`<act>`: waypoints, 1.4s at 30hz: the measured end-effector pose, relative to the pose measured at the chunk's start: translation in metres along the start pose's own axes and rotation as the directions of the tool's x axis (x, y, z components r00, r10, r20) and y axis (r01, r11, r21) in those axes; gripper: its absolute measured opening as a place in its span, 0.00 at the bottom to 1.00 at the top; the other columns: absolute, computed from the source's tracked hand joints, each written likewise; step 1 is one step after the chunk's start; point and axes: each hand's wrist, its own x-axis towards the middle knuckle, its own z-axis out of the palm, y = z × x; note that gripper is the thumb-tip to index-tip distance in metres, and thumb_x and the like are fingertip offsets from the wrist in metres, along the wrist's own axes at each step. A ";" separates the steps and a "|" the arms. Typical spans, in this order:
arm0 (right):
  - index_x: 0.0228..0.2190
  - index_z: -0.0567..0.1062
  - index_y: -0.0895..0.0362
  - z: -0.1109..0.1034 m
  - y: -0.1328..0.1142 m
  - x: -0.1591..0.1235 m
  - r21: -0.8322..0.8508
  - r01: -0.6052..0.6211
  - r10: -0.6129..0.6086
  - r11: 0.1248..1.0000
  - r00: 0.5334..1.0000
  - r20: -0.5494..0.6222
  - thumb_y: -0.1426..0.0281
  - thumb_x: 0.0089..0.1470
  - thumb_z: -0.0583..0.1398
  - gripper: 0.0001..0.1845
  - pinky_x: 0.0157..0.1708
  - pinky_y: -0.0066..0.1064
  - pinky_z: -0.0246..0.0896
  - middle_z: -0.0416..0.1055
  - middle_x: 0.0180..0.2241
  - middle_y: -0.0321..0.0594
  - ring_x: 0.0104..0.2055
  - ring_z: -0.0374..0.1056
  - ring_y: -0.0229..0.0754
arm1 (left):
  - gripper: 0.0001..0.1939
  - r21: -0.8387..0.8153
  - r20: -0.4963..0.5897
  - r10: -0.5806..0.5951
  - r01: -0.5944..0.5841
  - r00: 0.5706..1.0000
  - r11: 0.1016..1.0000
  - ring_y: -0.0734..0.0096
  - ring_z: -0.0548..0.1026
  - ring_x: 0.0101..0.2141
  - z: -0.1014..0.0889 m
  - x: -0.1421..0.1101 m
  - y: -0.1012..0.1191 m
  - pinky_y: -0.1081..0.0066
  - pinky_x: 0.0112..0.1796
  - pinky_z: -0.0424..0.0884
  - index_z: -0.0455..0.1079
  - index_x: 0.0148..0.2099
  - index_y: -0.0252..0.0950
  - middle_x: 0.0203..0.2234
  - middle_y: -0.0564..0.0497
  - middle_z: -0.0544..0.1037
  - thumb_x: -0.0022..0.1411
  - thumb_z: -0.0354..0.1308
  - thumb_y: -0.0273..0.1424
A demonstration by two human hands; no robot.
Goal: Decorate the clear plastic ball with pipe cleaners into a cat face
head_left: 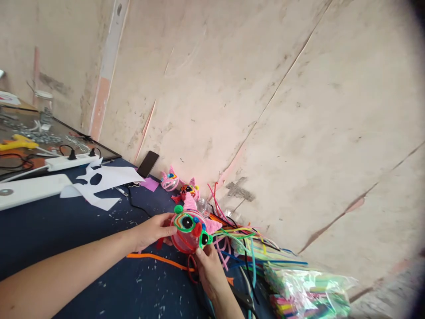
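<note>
Between my two hands is a pipe-cleaner animal head built on a clear ball (pixel 187 232). It has pink pointed ears, black eyes ringed in green and other colours, and a red nose. My left hand (pixel 156 231) grips its left side, thumb on the front. On the lower right, my right hand (pixel 210 266) holds the edge near one eye. Just behind stand two similar decorated balls, one mostly pink (pixel 170 180) and one with a dark, multicoloured face (pixel 190 190). An orange pipe cleaner (pixel 159 260) lies on the dark blue tabletop below my hands.
Loose pipe cleaners (pixel 254 248) and a plastic bag of them (pixel 312 288) lie right. Dark-handled scissors (pixel 244 299) are near my right wrist. Left are cut white paper (pixel 109 179), a phone (pixel 148 164), a power strip (pixel 71 162) and a yellow glue gun (pixel 19 142). A wall rises behind.
</note>
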 end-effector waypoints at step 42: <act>0.29 0.72 0.60 0.002 0.019 0.006 0.070 -0.274 0.282 0.959 0.905 -0.319 0.58 0.32 0.72 0.25 0.27 0.28 0.67 0.74 0.28 0.36 0.27 0.71 0.37 | 0.05 0.816 -0.162 0.329 -0.061 0.930 0.574 0.65 0.72 0.35 0.000 0.001 -0.012 0.67 0.38 0.67 0.63 0.30 0.38 0.33 0.51 0.73 0.50 0.58 0.28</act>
